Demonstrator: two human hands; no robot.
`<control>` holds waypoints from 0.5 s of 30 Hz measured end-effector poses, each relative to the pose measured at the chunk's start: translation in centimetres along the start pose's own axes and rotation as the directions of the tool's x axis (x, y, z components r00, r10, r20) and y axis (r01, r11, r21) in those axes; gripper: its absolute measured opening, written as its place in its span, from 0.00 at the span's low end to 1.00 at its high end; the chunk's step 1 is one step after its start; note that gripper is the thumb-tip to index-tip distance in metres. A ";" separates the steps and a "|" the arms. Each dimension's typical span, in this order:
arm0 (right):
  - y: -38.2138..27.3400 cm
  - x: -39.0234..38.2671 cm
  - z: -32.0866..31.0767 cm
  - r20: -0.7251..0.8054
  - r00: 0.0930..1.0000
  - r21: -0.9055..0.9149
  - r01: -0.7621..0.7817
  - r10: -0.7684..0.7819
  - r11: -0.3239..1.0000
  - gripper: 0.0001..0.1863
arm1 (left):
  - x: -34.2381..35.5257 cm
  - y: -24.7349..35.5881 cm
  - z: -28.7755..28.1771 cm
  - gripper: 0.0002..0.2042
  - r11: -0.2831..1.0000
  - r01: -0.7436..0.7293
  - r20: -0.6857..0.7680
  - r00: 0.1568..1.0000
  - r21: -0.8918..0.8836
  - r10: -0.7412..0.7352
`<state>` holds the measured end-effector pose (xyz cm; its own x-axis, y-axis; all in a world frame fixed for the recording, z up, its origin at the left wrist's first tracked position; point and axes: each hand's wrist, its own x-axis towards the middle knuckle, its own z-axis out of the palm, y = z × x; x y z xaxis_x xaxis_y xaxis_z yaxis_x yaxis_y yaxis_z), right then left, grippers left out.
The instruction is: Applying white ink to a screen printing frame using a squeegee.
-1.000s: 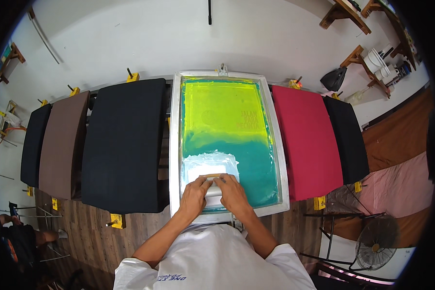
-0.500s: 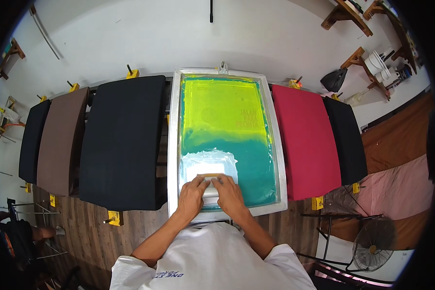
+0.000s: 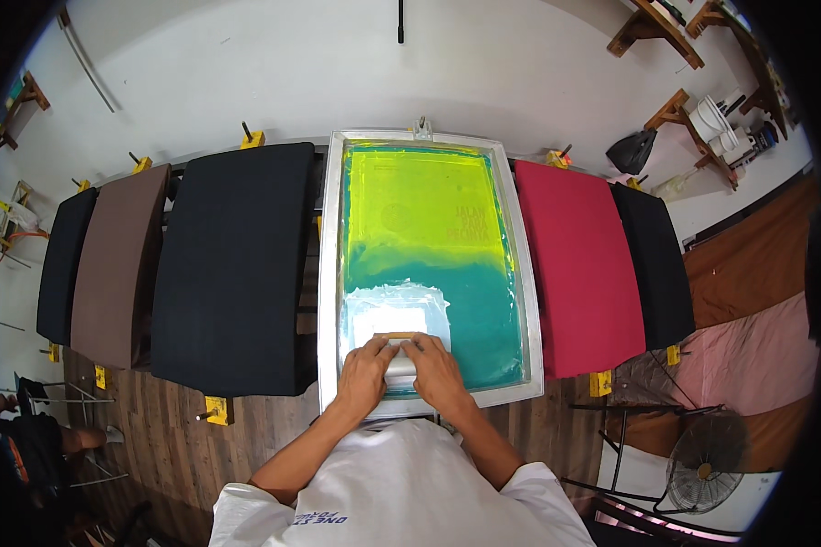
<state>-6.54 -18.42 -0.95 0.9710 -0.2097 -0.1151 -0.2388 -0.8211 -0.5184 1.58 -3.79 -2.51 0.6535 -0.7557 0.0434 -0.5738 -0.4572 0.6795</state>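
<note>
Both hands, left (image 3: 365, 376) and right (image 3: 436, 372), are clamped together on a pale wooden-handled squeegee (image 3: 400, 354) at the lower centre of the frame, near the bottom of the aluminium-framed yellow-green printing screen (image 3: 424, 264). White ink (image 3: 394, 305) lies just above it; by my judgement the pull is nearly finished.

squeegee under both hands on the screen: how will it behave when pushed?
The squeegee probably slides easily: white ink coats the mesh. It looks stiff, with the left hand and right hand both gripping it. The framed screen likely stays put.
</note>
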 end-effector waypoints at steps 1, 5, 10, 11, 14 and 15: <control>0.0 -0.2 -0.2 0.013 1.000 0.008 -0.007 0.007 1.000 0.29 | -0.1 -0.1 0.0 0.28 0.997 0.060 0.073 0.996 -0.043 -0.057; -0.5 -0.8 0.1 -0.034 0.999 0.009 -0.027 0.027 1.000 0.30 | -0.4 0.7 -0.6 0.29 0.997 -0.051 -0.033 0.998 0.059 0.053; -0.5 -1.1 0.4 -0.021 0.999 -0.003 -0.035 0.035 0.999 0.30 | -0.8 0.6 -0.4 0.29 0.996 -0.053 -0.036 0.998 0.068 0.056; -0.8 -1.2 0.4 -0.047 0.998 -0.009 -0.042 0.041 0.999 0.30 | -0.8 0.6 -0.4 0.29 0.996 -0.050 -0.037 0.998 0.068 0.053; -0.2 -0.8 -0.8 0.099 0.994 0.036 -0.051 0.047 0.998 0.30 | -0.8 0.6 -0.4 0.29 0.999 0.033 0.084 0.996 -0.030 -0.030; -0.4 -1.0 -0.6 0.099 0.994 0.036 -0.054 0.050 0.998 0.30 | -0.8 0.8 -0.5 0.29 1.000 -0.001 0.043 0.999 -0.011 0.002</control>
<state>-7.39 -18.24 -0.16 0.9545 -0.1970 -0.2238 -0.2899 -0.7890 -0.5418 0.83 -3.35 -1.63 0.6306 -0.7760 0.0130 -0.5693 -0.4511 0.6873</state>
